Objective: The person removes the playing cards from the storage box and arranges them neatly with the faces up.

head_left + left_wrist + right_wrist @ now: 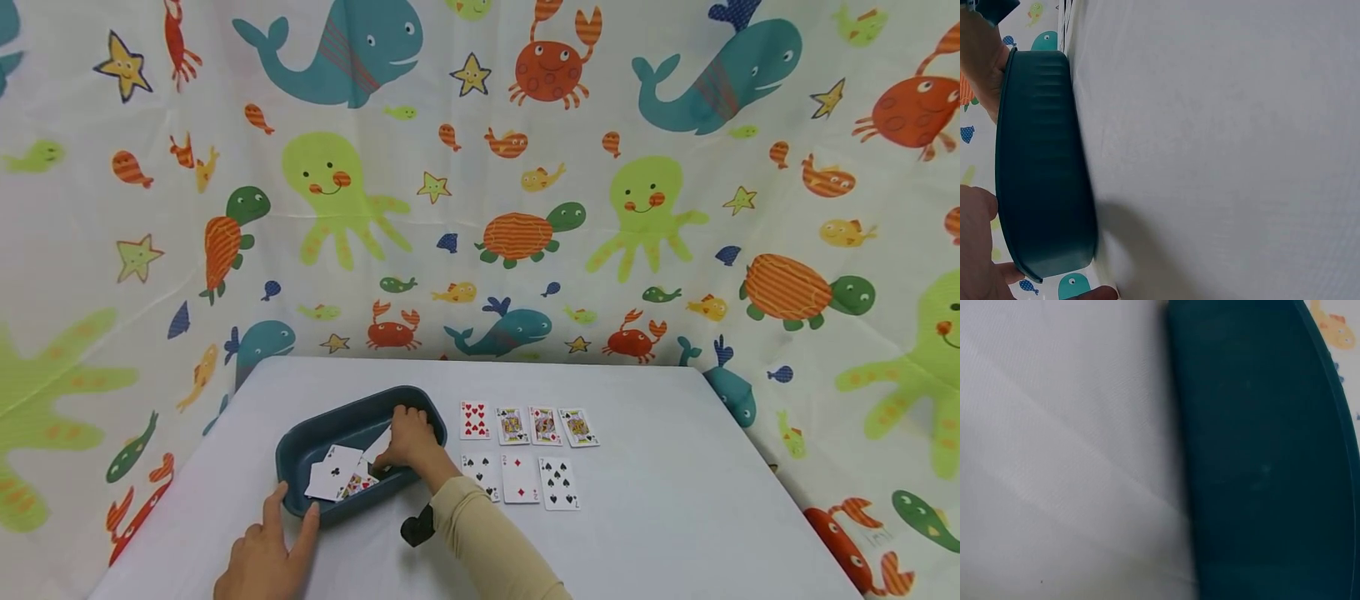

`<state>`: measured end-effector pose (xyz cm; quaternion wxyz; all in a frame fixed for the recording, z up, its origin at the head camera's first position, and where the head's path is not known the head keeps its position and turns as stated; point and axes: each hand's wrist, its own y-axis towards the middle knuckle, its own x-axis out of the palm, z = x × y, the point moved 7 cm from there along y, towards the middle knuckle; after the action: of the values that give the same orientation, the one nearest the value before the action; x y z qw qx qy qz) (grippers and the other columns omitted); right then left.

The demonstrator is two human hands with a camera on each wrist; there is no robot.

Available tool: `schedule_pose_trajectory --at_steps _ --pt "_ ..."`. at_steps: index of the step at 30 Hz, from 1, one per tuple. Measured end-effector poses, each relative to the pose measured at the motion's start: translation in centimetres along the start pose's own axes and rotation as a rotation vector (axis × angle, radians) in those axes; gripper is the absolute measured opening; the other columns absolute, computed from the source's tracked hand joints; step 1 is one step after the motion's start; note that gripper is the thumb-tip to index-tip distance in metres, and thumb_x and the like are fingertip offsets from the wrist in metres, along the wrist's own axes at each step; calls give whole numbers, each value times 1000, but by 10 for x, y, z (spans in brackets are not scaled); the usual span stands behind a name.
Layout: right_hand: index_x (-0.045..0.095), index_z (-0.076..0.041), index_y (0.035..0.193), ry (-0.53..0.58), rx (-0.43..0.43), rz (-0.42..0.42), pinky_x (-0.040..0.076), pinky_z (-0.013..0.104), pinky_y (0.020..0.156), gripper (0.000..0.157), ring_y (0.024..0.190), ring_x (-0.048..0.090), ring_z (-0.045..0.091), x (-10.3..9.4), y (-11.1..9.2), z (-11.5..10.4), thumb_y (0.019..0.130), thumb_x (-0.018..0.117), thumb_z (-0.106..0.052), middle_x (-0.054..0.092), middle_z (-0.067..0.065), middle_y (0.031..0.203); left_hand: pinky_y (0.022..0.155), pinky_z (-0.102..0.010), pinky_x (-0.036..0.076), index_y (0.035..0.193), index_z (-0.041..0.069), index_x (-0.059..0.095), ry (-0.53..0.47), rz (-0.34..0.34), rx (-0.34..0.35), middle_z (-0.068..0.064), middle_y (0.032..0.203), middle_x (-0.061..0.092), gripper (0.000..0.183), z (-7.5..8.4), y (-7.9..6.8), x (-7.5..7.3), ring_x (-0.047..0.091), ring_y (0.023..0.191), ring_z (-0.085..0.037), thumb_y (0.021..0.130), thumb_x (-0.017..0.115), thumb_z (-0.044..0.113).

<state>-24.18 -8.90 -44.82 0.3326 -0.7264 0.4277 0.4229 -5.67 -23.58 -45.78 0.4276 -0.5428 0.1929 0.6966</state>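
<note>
A dark teal plastic tray point(300, 437) sits at the left of the table with several loose playing cards point(335, 472) inside. My right hand point(408, 435) reaches down into its right end, fingers bent among the cards; a white card edge shows beside the thumb, and I cannot tell whether the fingers pinch it. My left hand point(266, 546) touches the tray's near left corner, thumb and forefinger spread to either side of it. In the left wrist view, left-hand fingers point(1010, 272) lie at the tray's rim. The tray's outer wall point(1260, 456) fills the right wrist view's right side.
Right of the tray, face-up cards lie in two rows: a back row with a ten of hearts point(475, 420) and face cards point(545, 426), and a front row with a red diamond card point(521, 479) and spades point(559, 483). A sea-animal curtain point(450, 192) hangs behind the white table point(675, 500).
</note>
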Motion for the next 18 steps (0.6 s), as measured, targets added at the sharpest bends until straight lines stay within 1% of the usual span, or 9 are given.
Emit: schedule_pose_trajectory --at_steps 4,7,11,14,18 --pt "54 -8 134 -59 -34 14 54 37 95 84 117 59 22 -1 1 -3 71 94 -45 63 8 127 80 -66 53 148 4 28 -9 11 2 -30 95 57 86 0 2 0 58 92 -45 97 45 71" --pt "54 -10 132 -126 -59 14 56 34 90 84 110 64 19 0 2 -6 69 93 -51 68 5 121 79 -67 52 148 3 29 -17 17 7 -30 95 58 86 -1 2 1 58 92 -46 97 45 71" --pt "53 -14 130 -190 -70 10 57 32 87 87 102 67 16 2 3 -6 67 92 -58 70 1 115 79 -69 52 147 3 30 -20 23 9 -31 95 58 84 -2 4 1 58 92 -48 97 47 69" --pt "53 -15 130 -212 -76 21 57 32 86 88 101 67 15 1 3 -5 65 91 -61 70 1 114 79 -69 52 147 2 30 -15 18 20 -32 96 58 84 -1 5 2 58 90 -47 97 48 68" --pt "53 -16 131 -221 -94 42 57 31 84 89 98 67 14 0 1 -5 65 91 -62 71 0 113 79 -69 53 147 3 30 -12 12 37 -31 97 59 85 -2 4 2 58 88 -46 97 45 70"
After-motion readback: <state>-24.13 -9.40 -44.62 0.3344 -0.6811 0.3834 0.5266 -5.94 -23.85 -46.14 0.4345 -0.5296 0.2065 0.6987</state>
